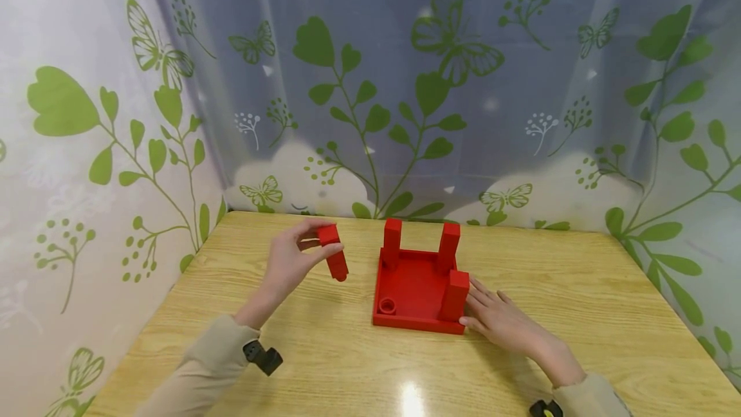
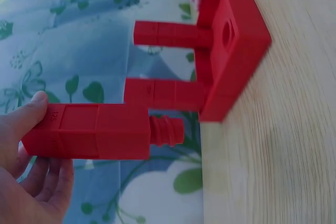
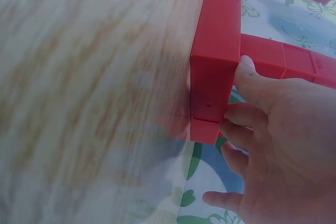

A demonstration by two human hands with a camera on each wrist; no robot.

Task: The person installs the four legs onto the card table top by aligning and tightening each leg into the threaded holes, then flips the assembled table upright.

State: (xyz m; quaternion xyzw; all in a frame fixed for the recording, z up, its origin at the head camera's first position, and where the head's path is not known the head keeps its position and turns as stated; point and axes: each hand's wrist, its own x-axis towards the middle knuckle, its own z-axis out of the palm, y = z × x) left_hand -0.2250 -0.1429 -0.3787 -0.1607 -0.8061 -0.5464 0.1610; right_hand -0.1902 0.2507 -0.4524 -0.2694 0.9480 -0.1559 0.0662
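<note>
My left hand (image 1: 287, 261) pinches a red square post (image 1: 334, 256) between thumb and fingers, above the table and left of a red square tray (image 1: 413, 288). The post has a threaded stub (image 2: 167, 131) that points down in the head view. Three similar posts stand upright in the tray's corners: back left (image 1: 392, 243), back right (image 1: 448, 246) and front right (image 1: 455, 296). At the front-left corner is a round socket (image 1: 386, 305) with no post in it. My right hand (image 1: 506, 320) rests against the tray's right side by the front-right post, fingers extended and thumb tip at the corner.
The tray sits on a light wooden table (image 1: 347, 365). A curtain (image 1: 370, 95) with green leaves and butterflies hangs behind the table, and similar patterned cloth (image 1: 87, 179) lines the left side. Dark devices (image 1: 263, 357) are worn on both wrists.
</note>
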